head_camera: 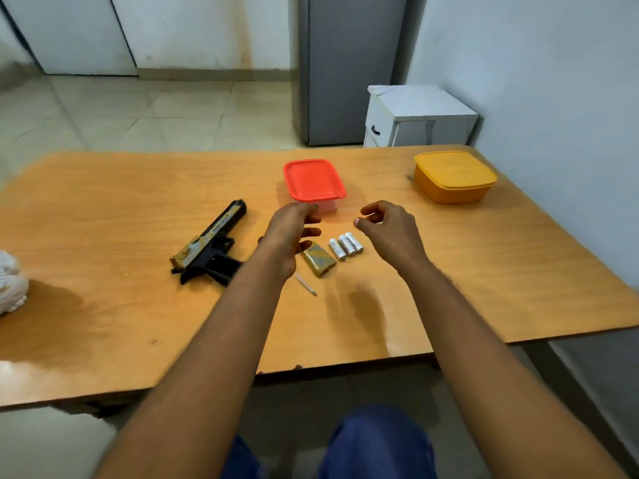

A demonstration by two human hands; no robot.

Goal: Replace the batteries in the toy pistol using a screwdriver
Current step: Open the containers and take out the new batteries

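Both bare forearms are reaching out over the orange-brown wooden desk (pixel 103 323). The left hand (pixel 288 233) is hovering with loosely spread fingers, grasping nothing, just in front of the clear plastic container with a red lid (pixel 314 181). The right hand (pixel 390 229) is hanging beside it, fingers curled but empty. Between and below the hands, three silver cylindrical batteries (pixel 345 245) are lying side by side on the desk, next to a gold-patterned battery cover (pixel 318 261). A thin screwdriver with a clear handle (pixel 306 284) is lying partly hidden under the left wrist. The black-and-gold toy pistol (pixel 211 248) is lying on its side to the left. A yellow lidded plastic box (pixel 453 176) is sitting at the far right.
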